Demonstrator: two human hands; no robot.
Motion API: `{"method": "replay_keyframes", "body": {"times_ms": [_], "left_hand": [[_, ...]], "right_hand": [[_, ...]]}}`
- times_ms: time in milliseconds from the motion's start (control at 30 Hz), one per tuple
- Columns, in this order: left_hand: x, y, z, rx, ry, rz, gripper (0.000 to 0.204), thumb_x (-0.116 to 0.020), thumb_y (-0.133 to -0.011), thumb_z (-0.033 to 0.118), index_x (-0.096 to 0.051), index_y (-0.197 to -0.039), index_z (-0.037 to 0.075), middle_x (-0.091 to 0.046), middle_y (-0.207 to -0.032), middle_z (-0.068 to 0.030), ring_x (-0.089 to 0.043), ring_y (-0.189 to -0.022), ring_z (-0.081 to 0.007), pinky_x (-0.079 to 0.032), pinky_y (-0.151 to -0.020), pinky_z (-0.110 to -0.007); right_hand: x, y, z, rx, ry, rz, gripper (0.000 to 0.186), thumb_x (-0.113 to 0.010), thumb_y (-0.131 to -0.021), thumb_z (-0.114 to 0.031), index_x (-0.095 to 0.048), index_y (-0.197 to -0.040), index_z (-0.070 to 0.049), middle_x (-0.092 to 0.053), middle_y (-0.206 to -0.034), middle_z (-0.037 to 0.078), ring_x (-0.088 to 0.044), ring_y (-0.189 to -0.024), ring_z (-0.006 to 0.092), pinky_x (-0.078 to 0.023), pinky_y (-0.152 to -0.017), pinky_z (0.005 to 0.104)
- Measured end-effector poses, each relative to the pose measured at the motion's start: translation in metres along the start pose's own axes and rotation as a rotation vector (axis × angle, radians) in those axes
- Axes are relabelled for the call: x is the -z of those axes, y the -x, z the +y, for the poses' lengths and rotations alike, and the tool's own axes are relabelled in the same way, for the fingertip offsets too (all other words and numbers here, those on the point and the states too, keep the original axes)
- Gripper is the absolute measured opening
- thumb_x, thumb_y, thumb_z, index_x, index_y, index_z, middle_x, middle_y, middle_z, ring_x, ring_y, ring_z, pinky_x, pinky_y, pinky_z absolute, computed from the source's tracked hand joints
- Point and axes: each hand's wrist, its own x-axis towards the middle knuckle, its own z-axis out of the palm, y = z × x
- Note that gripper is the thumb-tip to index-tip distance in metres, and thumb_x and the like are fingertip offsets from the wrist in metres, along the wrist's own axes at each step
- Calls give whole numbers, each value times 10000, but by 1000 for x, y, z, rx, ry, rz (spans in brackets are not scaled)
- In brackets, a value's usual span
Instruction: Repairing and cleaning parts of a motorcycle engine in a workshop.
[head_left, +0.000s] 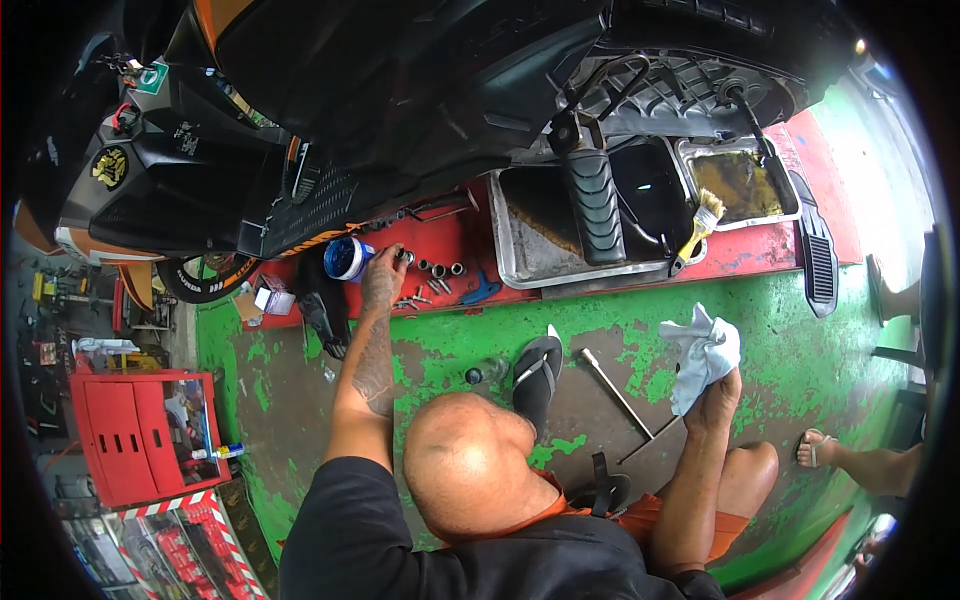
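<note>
My left hand (383,277) reaches over the red platform, its fingers closed on a small metal socket (405,257). Just left of it stands a white tub of blue grease (346,259). Several more sockets (439,271) and small metal pieces lie to the right of these fingers, beside a blue-handled tool (481,289). On the other side, my right hand (713,402) is closed around a crumpled pale blue rag (704,352), held above the floor. The rag covers part of the fingers.
A motorcycle (400,90) stands over the red platform (840,210). Under it are a large metal drip tray (520,278) and a smaller oily tray (797,205), with a yellow brush (700,232) nearby. A long T-handled wrench (617,393) and a bottle (490,371) are on the green floor.
</note>
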Motion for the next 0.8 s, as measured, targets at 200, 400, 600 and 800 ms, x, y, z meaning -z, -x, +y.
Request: {"method": "replay_keyframes", "body": {"times_ms": [200, 400, 600, 800], "left_hand": [[-20, 11, 12, -121, -90, 73, 604, -688, -860, 200, -481, -1426, 160, -593, -1272, -202, -585, -1140, -399, -489, -959, -454], [-27, -1, -3, 41, -42, 122, 553, -683, -845, 205, -534, -1372, 128, -669, -1106, -184, -644, -1014, -373, -524, -866, -457], [-9, 26, -10, 93, 293, 204, 534, -715, -846, 86, -526, -1340, 12, -675, -971, -66, -639, -870, -138, -531, -780, -298], [48, 94, 133, -141, 963, -140, 565, -688, -846, 15, -485, -1374, 16, -613, -1149, -63, -610, -1058, -153, -505, -887, -282]], "right_hand": [[14, -1, 5, -31, 6, 3, 470, -626, -891, -250, -536, -1314, -64, -592, -1326, 96, -587, -1176, 247, -439, -1043, 396], [12, -4, 9, -64, 168, -1, 570, -696, -881, -367, -525, -1325, -52, -617, -1241, 80, -603, -1122, 222, -481, -972, 385], [4, 1, 29, -48, -79, -21, 350, -607, -953, -145, -579, -1268, 4, -641, -1212, 87, -604, -1125, 216, -491, -939, 362], [-18, 3, 37, -108, 112, -233, 323, -663, -882, -12, -609, -1201, -18, -663, -1166, 110, -664, -1048, 235, -539, -925, 390]]}}
